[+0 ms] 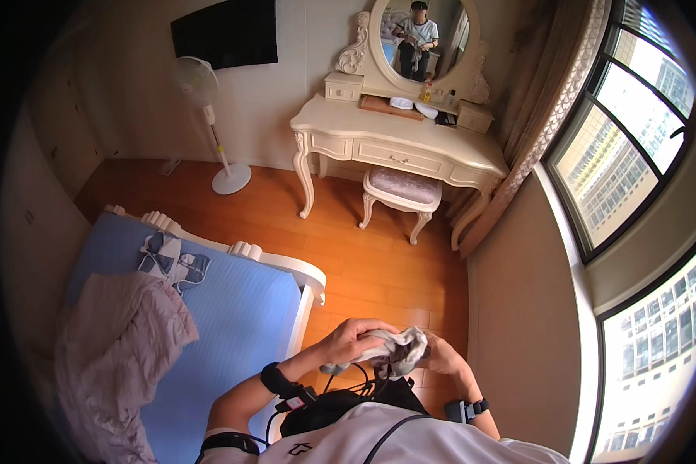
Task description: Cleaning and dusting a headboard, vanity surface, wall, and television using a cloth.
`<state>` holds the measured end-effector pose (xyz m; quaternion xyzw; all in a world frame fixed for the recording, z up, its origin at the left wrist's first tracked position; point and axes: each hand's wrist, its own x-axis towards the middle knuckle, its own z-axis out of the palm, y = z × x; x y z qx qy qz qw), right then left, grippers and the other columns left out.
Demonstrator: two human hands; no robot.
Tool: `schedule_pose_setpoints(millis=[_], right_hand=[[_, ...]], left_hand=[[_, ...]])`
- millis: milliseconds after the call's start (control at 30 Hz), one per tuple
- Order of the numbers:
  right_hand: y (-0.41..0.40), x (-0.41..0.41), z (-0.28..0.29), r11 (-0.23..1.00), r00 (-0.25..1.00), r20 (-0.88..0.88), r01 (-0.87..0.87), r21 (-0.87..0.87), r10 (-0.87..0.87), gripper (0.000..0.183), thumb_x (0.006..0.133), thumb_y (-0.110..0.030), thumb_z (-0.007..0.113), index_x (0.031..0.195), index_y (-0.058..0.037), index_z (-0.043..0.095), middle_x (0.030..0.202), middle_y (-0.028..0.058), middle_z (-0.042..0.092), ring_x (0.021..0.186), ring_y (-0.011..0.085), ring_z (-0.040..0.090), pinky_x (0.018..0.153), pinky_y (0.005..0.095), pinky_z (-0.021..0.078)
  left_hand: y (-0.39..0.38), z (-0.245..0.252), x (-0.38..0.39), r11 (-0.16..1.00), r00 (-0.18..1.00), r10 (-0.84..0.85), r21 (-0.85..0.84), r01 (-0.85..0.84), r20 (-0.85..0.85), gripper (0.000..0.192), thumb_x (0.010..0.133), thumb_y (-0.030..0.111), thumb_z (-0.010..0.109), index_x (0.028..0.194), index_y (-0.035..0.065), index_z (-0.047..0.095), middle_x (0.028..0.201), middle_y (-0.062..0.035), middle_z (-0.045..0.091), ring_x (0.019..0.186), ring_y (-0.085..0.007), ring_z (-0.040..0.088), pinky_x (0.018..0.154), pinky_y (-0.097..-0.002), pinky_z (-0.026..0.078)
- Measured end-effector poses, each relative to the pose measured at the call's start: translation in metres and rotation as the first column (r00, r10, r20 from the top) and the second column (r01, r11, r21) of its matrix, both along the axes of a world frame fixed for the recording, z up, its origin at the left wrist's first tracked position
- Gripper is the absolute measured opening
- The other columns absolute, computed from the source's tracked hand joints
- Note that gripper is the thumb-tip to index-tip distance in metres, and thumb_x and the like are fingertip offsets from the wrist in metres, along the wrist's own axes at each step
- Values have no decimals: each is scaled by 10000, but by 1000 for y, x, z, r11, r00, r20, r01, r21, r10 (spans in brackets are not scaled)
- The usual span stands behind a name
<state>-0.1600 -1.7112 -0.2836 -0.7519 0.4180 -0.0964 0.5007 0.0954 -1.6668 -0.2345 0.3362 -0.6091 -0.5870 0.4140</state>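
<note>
A crumpled white and grey cloth (403, 351) is bunched between my two hands, in front of my body. My left hand (356, 341) grips its left side from above, with a grey end hanging below the fingers. On the cloth's right side, my right hand (442, 354) holds the edge, its fingertips partly hidden behind the folds. Black cables (356, 377) run just beneath the cloth, near my waist.
To the left is a bed with a blue sheet (226, 325), a pink quilt (122, 325) and a blue-and-white garment (171, 261). Ahead stand a dressing table (388, 127), an upholstered stool (403, 187) and a fan (223, 156). A window (620, 145) is at right.
</note>
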Motion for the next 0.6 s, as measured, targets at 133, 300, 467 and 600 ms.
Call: schedule_pose_setpoints(millis=[133,300,467,600], right_hand=[[-85,-10,-23,995,988,133,-66,-77,76,378,610,18,725,951,-36,572,1051,93,537,958,227,528,838,299,435],[-195,4,-11,927,879,474,-215,307,47,397,677,-7,723,1025,-31,534,973,17,563,936,107,504,837,243,405],[-305,36,-1,923,897,438,-220,315,65,319,780,-198,703,1016,-31,568,922,-5,588,866,83,513,781,232,411],[-379,88,24,910,890,434,-290,296,142,268,845,-277,640,942,-30,600,810,-27,579,798,58,495,725,217,407]], left_hand=[[-77,40,-10,978,960,-29,-193,85,279,242,814,97,547,1038,33,614,789,-129,655,640,-151,592,645,-258,462],[-180,61,6,942,935,192,-323,-91,298,180,787,31,579,954,16,644,823,-80,674,727,-105,631,670,-232,483],[-259,61,49,873,844,463,-304,-382,271,137,780,52,590,890,-24,623,738,-80,643,677,-90,599,622,-225,475],[-299,51,75,724,615,684,-258,-640,394,114,761,44,598,838,-39,615,690,-57,606,639,-72,552,602,-224,458]])
